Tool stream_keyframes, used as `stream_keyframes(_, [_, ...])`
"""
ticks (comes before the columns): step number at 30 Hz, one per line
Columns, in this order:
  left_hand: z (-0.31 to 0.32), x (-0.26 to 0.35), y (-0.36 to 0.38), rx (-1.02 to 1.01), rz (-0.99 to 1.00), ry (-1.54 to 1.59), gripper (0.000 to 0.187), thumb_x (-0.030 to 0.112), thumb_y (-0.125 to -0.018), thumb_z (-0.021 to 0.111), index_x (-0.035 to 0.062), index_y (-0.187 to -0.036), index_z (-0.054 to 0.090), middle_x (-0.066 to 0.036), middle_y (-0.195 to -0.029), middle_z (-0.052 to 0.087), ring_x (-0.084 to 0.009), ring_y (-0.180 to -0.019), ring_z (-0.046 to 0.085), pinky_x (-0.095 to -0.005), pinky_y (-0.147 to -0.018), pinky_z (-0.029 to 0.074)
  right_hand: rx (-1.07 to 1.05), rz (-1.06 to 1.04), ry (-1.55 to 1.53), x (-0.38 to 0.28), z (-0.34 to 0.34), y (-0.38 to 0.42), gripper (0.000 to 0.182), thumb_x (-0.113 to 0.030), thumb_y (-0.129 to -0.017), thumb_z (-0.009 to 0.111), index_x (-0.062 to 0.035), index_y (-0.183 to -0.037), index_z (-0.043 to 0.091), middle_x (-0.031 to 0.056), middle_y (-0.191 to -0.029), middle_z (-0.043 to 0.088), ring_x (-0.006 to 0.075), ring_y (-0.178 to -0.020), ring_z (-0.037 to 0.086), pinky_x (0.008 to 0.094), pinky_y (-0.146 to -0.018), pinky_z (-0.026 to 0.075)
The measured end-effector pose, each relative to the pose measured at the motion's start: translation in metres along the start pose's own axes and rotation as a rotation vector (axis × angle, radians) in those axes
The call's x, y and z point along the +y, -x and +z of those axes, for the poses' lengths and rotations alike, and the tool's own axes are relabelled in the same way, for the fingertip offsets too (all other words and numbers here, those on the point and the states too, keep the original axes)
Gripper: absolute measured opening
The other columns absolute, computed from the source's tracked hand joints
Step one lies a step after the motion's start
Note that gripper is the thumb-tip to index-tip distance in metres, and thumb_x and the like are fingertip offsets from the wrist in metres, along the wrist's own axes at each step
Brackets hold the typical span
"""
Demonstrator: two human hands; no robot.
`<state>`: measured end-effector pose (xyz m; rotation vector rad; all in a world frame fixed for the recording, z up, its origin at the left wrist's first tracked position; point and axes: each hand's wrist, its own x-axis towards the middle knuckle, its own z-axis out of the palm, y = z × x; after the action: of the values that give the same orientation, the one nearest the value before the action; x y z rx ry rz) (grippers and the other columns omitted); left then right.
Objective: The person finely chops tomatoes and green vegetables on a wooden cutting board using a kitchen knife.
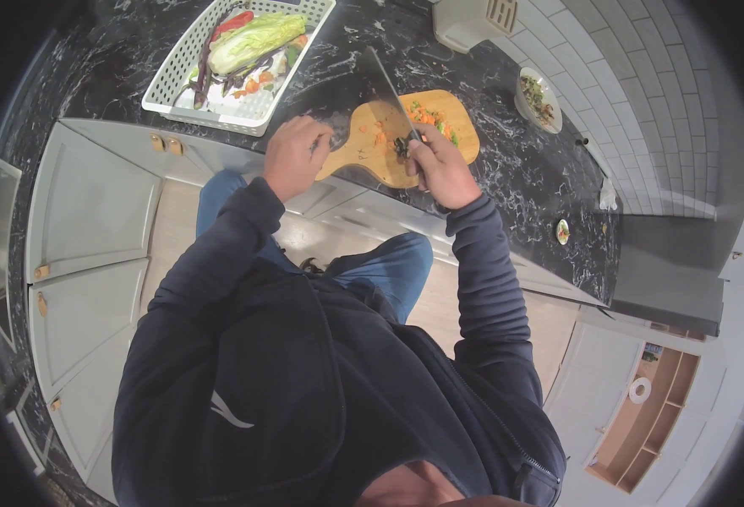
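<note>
My right hand grips the handle of a knife, whose blade points up and left over a wooden cutting board. Chopped orange and green pieces lie on the board, with a small dark pile beside my right hand. At the board's handle end is my left hand, its fingers curled; what they hold, if anything, is hidden. A white perforated basket, up and left of it, holds a pale green leafy vegetable, something red and dark purple strips.
On the dark marbled counter, a bowl of chopped food stands near the tiled wall. A small dish lies farther right. A beige slotted holder stands at the back. Cabinets line the counter front.
</note>
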<state>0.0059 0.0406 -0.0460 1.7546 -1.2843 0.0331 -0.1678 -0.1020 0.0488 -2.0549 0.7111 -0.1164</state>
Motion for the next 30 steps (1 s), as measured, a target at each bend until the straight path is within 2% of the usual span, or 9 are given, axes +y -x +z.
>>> stream_keyframes(4, [0.000, -0.001, 0.000, -0.025, -0.024, -0.013, 0.019, 0.004, -0.081, 0.045, 0.0015, -0.086, 0.063, -0.009, -0.079, 0.061, -0.0244, -0.075, 0.054, -0.0363, -0.068, 0.045, -0.007, 0.099, -0.058, -0.016, -0.003, 0.003, 0.034, -0.020, -0.092, 0.035, -0.0026, -0.119, 0.044, 0.0026, -0.062, 0.048, 0.0115, -0.047, 0.040, 0.0223, -0.044, 0.037])
stream_keyframes(9, [0.002, 0.001, 0.002, 0.008, -0.019, -0.004, 0.017, 0.005, -0.083, 0.046, 0.0035, -0.085, 0.063, -0.008, -0.076, 0.059, -0.0232, -0.071, 0.053, -0.0350, -0.064, 0.043, -0.012, 0.078, -0.004, -0.008, 0.003, 0.004, 0.033, -0.023, -0.091, 0.034, -0.0072, -0.118, 0.044, 0.0021, -0.063, 0.046, 0.0106, -0.055, 0.041, 0.0228, -0.047, 0.038])
stream_keyframes(12, [0.001, 0.000, 0.001, 0.028, 0.013, -0.004, 0.016, 0.006, -0.083, 0.047, 0.0037, -0.083, 0.062, -0.008, -0.075, 0.059, -0.0233, -0.069, 0.052, -0.0351, -0.063, 0.043, 0.001, 0.078, -0.011, -0.016, 0.003, 0.007, 0.035, -0.023, -0.091, 0.035, -0.0044, -0.119, 0.044, 0.0018, -0.063, 0.049, 0.0104, -0.052, 0.043, 0.0219, -0.045, 0.040])
stream_keyframes(15, [0.002, -0.001, 0.000, 0.085, 0.067, 0.000, 0.013, 0.005, -0.081, 0.049, 0.0051, -0.079, 0.061, -0.006, -0.070, 0.056, -0.0229, -0.065, 0.050, -0.0342, -0.060, 0.041, -0.008, 0.099, 0.003, -0.031, 0.005, 0.012, 0.035, -0.024, -0.091, 0.035, -0.0053, -0.119, 0.044, 0.0022, -0.065, 0.050, 0.0126, -0.049, 0.044, 0.0243, -0.050, 0.040])
stream_keyframes(18, [0.004, -0.001, 0.001, 0.086, 0.067, -0.007, 0.012, 0.006, -0.082, 0.049, 0.0051, -0.079, 0.061, -0.006, -0.070, 0.056, -0.0226, -0.066, 0.050, -0.0338, -0.060, 0.041, 0.002, 0.021, 0.043, -0.026, 0.014, 0.012, 0.034, -0.023, -0.091, 0.035, -0.0058, -0.117, 0.046, 0.0022, -0.063, 0.049, 0.0136, -0.046, 0.044, 0.0255, -0.049, 0.039])
stream_keyframes(21, [0.001, 0.001, 0.001, 0.023, 0.028, -0.026, 0.016, 0.008, -0.084, 0.049, 0.0031, -0.084, 0.063, -0.008, -0.077, 0.060, -0.0236, -0.071, 0.054, -0.0349, -0.065, 0.044, 0.032, -0.014, 0.059, -0.015, 0.023, 0.007, 0.032, -0.023, -0.091, 0.034, -0.0063, -0.115, 0.046, 0.0039, -0.062, 0.049, 0.0145, -0.043, 0.043, 0.0272, -0.047, 0.038])
stream_keyframes(24, [-0.001, 0.001, 0.002, 0.017, 0.011, -0.020, 0.017, 0.008, -0.085, 0.047, 0.0030, -0.082, 0.063, -0.008, -0.076, 0.060, -0.0234, -0.071, 0.054, -0.0352, -0.064, 0.043, 0.018, 0.081, 0.004, -0.022, 0.019, 0.007, 0.029, -0.022, -0.091, 0.035, -0.0058, -0.112, 0.046, 0.0035, -0.063, 0.051, 0.0145, -0.043, 0.044, 0.0255, -0.047, 0.039])
stream_keyframes(27, [-0.001, 0.002, 0.000, 0.036, 0.036, 0.008, 0.017, 0.008, -0.086, 0.047, 0.0050, -0.077, 0.061, -0.006, -0.072, 0.058, -0.0222, -0.067, 0.051, -0.0338, -0.061, 0.041, 0.035, 0.035, 0.005, -0.022, 0.019, 0.013, 0.027, -0.021, -0.092, 0.034, -0.0067, -0.112, 0.045, 0.0033, -0.063, 0.050, 0.0136, -0.045, 0.043, 0.0252, -0.046, 0.038])
stream_keyframes(30, [0.001, 0.003, 0.001, 0.077, 0.063, 0.012, 0.018, 0.008, -0.086, 0.046, 0.0063, -0.072, 0.058, -0.006, -0.067, 0.055, -0.0226, -0.062, 0.047, -0.0342, -0.058, 0.038, 0.012, -0.040, 0.045, -0.017, 0.025, 0.015, 0.032, -0.020, -0.092, 0.033, -0.0066, -0.119, 0.045, 0.0033, -0.063, 0.048, 0.0129, -0.045, 0.042, 0.0262, -0.046, 0.038])
